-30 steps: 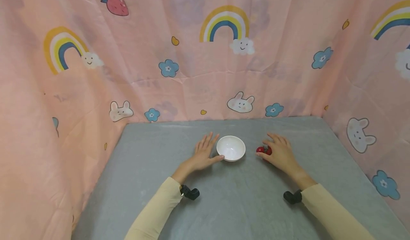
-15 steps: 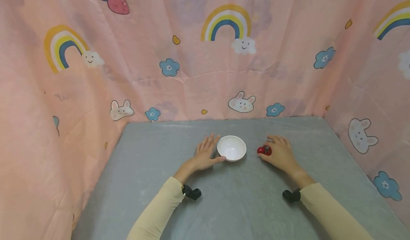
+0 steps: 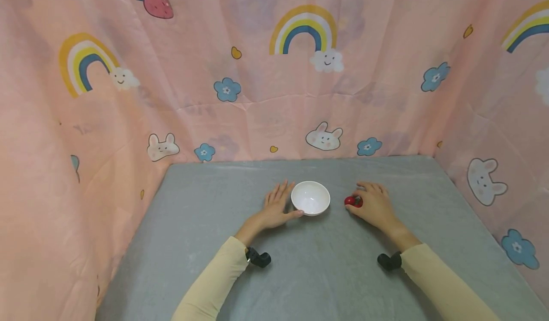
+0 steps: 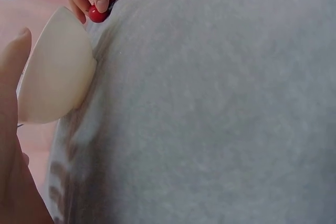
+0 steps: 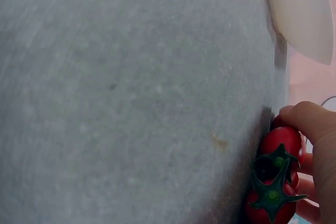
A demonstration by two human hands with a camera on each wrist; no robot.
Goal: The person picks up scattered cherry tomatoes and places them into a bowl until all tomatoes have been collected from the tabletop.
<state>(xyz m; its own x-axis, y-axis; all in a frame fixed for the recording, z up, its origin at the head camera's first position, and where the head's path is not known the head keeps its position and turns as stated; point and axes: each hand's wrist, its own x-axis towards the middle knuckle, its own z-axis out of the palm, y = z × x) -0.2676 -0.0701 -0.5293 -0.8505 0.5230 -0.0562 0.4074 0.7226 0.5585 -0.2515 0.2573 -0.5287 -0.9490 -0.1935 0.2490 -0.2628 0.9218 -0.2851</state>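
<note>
A small white bowl [image 3: 310, 198] stands upright on the table. My left hand [image 3: 274, 211] lies at its left side with fingers spread and straight, the thumb at the near rim. To the right of the bowl, my right hand [image 3: 374, 207] pinches one of a group of red cherry tomatoes [image 3: 353, 201] between thumb and fingers. Green star-shaped stems top the tomatoes [image 5: 275, 195] in the right wrist view. From the left wrist, the thumb is seen pressed on the end tomato [image 4: 97, 14]. My right fingers partly hide the group.
A grey cloth covers the table [image 3: 309, 273]. Behind and at both sides hangs a pink curtain [image 3: 257, 121] printed with rainbows, rabbits and flowers. A gap of bare cloth lies between the bowl and the tomatoes.
My right thumb and fingers have closed in slightly around the tomatoes. The left hand and the bowl keep their places; the head view has shifted a little.
</note>
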